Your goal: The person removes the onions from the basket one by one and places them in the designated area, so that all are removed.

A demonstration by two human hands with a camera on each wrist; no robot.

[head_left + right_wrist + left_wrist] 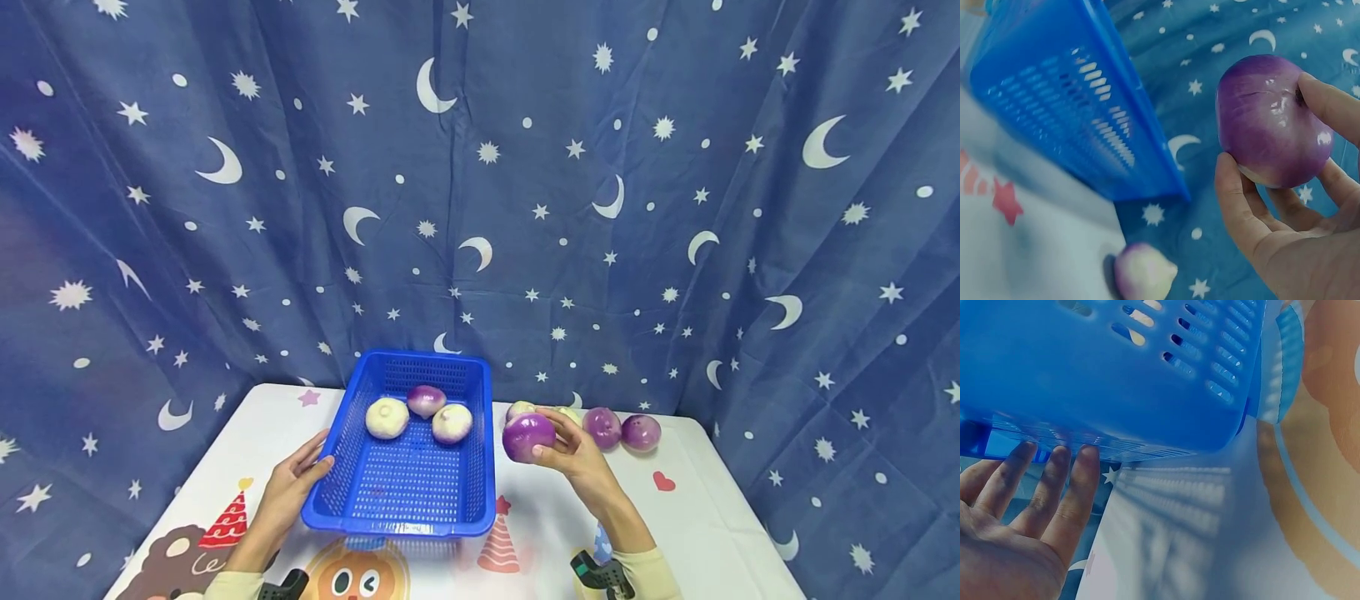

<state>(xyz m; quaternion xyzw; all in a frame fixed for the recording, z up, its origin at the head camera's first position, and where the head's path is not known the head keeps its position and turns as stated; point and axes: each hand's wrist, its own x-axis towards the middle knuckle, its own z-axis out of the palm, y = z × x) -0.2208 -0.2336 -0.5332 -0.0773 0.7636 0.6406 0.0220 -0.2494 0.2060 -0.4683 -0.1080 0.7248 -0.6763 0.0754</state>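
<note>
My left hand (287,487) grips the left rim of a blue plastic basket (412,527), thumb over the rim and fingers against the outer wall. In the left wrist view the fingertips (1089,456) touch the slotted side. Inside the basket lie a purple-topped turnip (426,401) and two mostly white turnips (387,417) (452,423). To the right of the basket, my right hand (581,462) holds a glossy purple turnip (1272,122) above the table, between thumb and fingers.
Behind my right hand, a pale turnip (520,409) and another pale one, partly hidden, sit along the table's back edge. Two purple turnips (602,427) (641,433) stand to their right. A blue star-and-moon curtain (480,208) hangs behind the white printed table (675,517).
</note>
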